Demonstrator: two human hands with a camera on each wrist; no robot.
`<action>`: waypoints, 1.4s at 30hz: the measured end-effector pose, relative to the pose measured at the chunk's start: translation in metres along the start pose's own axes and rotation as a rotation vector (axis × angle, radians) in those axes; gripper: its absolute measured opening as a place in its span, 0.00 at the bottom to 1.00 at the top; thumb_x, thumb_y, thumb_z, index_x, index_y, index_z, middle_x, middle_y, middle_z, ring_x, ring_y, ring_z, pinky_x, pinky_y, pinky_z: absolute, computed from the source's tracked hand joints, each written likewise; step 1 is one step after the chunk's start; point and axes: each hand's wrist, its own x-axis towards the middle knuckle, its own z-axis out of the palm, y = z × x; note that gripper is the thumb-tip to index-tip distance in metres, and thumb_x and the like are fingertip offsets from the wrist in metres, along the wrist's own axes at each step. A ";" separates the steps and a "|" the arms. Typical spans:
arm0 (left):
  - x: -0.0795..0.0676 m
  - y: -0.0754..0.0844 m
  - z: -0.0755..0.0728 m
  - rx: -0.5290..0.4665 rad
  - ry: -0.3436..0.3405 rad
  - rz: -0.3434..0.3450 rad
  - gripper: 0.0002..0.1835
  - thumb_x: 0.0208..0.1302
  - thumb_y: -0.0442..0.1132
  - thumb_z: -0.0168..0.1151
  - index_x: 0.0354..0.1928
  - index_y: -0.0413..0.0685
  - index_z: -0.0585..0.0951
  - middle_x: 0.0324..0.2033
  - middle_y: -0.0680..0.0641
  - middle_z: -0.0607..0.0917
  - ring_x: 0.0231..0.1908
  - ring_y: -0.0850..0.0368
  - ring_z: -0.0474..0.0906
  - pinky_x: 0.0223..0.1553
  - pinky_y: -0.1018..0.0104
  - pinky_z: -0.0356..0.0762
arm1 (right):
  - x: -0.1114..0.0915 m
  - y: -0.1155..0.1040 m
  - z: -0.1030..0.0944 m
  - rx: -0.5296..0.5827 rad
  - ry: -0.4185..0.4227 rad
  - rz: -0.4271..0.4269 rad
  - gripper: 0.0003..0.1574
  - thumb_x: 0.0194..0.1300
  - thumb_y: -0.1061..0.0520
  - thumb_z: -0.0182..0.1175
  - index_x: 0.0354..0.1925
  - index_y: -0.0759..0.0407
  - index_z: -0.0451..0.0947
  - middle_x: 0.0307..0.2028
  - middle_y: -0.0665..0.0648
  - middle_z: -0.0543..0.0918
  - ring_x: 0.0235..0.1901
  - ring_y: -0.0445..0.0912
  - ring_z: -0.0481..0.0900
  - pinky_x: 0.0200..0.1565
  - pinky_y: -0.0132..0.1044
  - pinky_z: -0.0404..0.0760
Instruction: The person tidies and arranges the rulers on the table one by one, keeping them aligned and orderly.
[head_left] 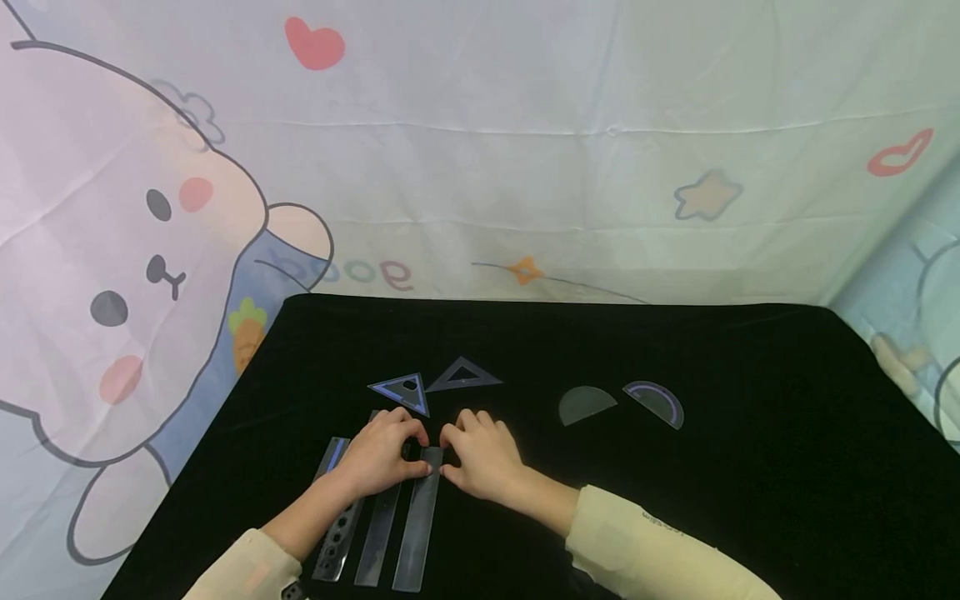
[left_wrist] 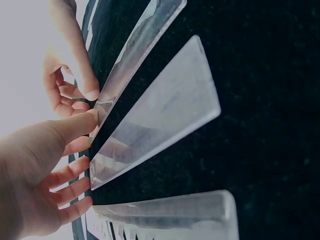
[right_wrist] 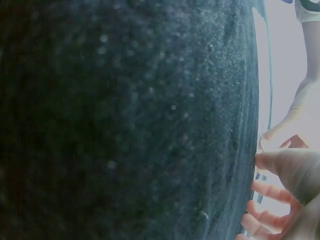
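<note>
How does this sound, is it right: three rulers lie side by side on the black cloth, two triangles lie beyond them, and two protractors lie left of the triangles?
Not quite: the head view shows the two protractors right of the triangles, not left. Three rulers do lie side by side on the black cloth, with the triangles beyond them.

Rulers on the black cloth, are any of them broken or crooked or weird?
Nothing stands out. The rulers lie side by side on the black cloth, slanting roughly the same way, with no cracks showing. The left hand hides some parts.
</note>
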 end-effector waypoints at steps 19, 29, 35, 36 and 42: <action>-0.004 -0.001 -0.002 0.000 -0.029 0.038 0.14 0.50 0.48 0.69 0.38 0.55 0.80 0.36 0.55 0.75 0.37 0.58 0.69 0.38 0.61 0.71 | -0.003 0.002 0.002 -0.015 0.006 -0.024 0.19 0.53 0.41 0.64 0.42 0.46 0.77 0.38 0.49 0.74 0.36 0.43 0.72 0.31 0.31 0.72; -0.003 -0.002 -0.012 -0.016 -0.030 0.028 0.15 0.52 0.46 0.68 0.42 0.55 0.80 0.41 0.54 0.78 0.39 0.58 0.75 0.39 0.58 0.76 | -0.001 0.008 -0.003 0.011 0.036 -0.055 0.20 0.55 0.43 0.63 0.46 0.47 0.78 0.38 0.49 0.78 0.34 0.42 0.75 0.26 0.26 0.72; 0.001 -0.006 -0.017 -0.007 0.054 0.044 0.13 0.53 0.45 0.67 0.41 0.54 0.80 0.43 0.54 0.79 0.42 0.56 0.77 0.41 0.58 0.77 | 0.004 0.014 -0.006 0.069 0.085 -0.058 0.18 0.57 0.45 0.62 0.45 0.48 0.78 0.37 0.49 0.79 0.33 0.42 0.76 0.26 0.25 0.73; 0.002 -0.008 -0.018 -0.005 0.066 0.043 0.13 0.53 0.45 0.67 0.41 0.54 0.81 0.42 0.53 0.79 0.42 0.55 0.78 0.40 0.58 0.78 | 0.005 0.015 -0.006 0.082 0.090 -0.054 0.18 0.57 0.45 0.62 0.45 0.48 0.78 0.37 0.49 0.79 0.34 0.42 0.76 0.27 0.25 0.73; 0.009 -0.017 -0.024 -0.040 0.108 0.016 0.13 0.54 0.45 0.66 0.41 0.52 0.81 0.37 0.51 0.79 0.33 0.56 0.75 0.28 0.64 0.74 | 0.014 0.019 -0.002 0.235 0.098 -0.001 0.16 0.57 0.50 0.63 0.44 0.51 0.77 0.38 0.51 0.80 0.35 0.42 0.79 0.31 0.28 0.77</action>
